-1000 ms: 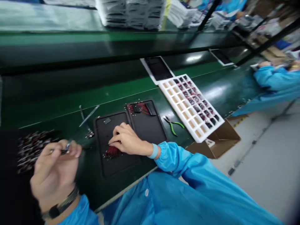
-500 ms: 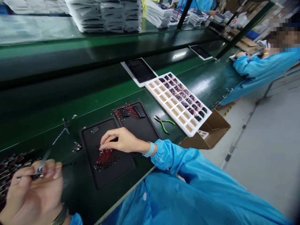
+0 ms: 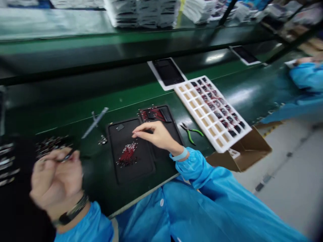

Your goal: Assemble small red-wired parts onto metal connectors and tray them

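Fine parts in hand around the black tray [image 3: 141, 168] on the counter [image 3: 63, 114].
Red wires [image 3: 127, 154] lie heaped mid-tray, its rim keeping them together. The right hand [image 3: 157, 136] hovers just beyond them, grip pinched shut; the left hand [image 3: 57, 178], off the tray's left, pinches a thin dark piece [image 3: 67, 156].

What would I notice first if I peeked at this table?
Probably the pile of red wires on the black tray in the middle, close to the right hand. Then the white grid tray to the right, half filled with dark parts.
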Demonstrator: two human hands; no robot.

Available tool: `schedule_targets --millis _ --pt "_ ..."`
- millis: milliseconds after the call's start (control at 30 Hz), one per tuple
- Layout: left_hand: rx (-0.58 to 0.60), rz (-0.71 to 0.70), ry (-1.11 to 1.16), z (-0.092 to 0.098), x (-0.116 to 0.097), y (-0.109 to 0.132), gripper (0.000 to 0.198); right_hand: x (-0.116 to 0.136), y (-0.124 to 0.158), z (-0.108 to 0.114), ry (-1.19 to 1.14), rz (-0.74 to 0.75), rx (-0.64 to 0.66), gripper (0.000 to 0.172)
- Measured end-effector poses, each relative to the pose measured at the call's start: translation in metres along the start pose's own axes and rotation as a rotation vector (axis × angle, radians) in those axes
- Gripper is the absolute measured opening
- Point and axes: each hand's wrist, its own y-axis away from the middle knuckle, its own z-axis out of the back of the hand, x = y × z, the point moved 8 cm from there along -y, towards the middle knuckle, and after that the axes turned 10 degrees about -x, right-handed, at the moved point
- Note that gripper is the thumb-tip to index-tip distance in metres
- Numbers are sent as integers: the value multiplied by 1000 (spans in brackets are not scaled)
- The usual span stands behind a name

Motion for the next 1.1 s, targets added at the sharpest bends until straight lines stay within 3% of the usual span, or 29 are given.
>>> schedule_targets --millis 33,100,267,433,533,633,800,1100 --pt "-61 5 81 -3 -3 3 11 3 0 3 18 5 -19 18" --pt "-74 15 169 -13 -8 6 19 6 0 5 79 10 -24 17" --pt "22 23 210 -23 -18 4 20 8 0 5 144 33 11 15" --pt "71 77 138 -25 -13 9 24 9 1 2 166 40 39 15" --pt "195 146 -39 -38 -1 21 32 10 3 -4 156 17 106 15" --pt "383 212 -208 -57 8 39 27 5 8 -17 126 -66 255 16" --pt "690 162 -396 -87 14 64 17 -7 17 -38 91 -173 429 16" --pt "809 237 -481 -93 27 76 15 -21 20 -48 99 -238 526 19"
